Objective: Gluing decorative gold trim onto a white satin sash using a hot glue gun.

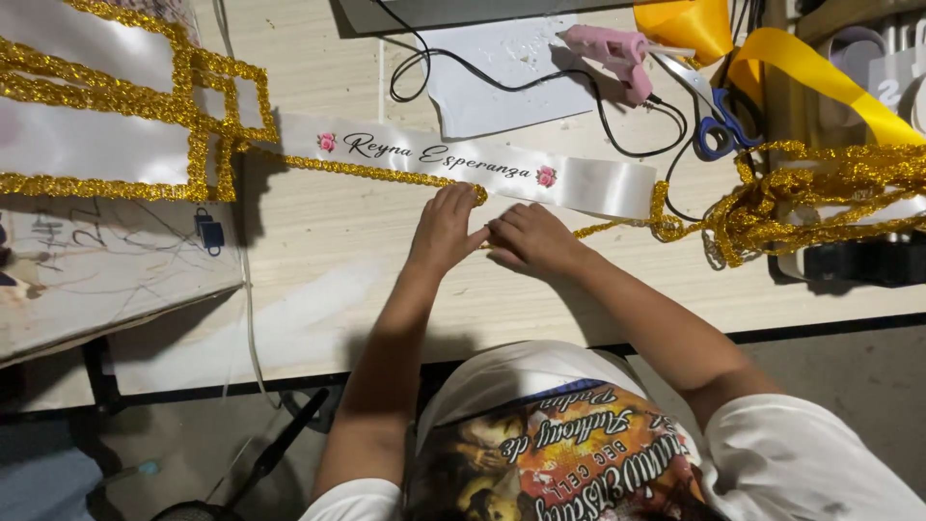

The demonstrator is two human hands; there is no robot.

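Note:
A white satin ribbon (588,181) with script lettering and two pink roses lies across the wooden table (328,289). A gold glitter trim (367,171) runs along its lower edge. My left hand (444,230) presses its fingertips on the trim at the ribbon's edge. My right hand (533,241) is right beside it, touching it, with its fingers curled around the loose trim that leads off to the right. A pink glue gun (612,50) lies at the back on a white sheet (502,82).
A heap of loose gold trim (810,198) sits at the right, beside blue-handled scissors (721,125) and yellow ribbon (820,75). A finished white sash edged in gold (87,135) covers the left. A black binder clip (208,232) and a black cord (617,125) lie nearby.

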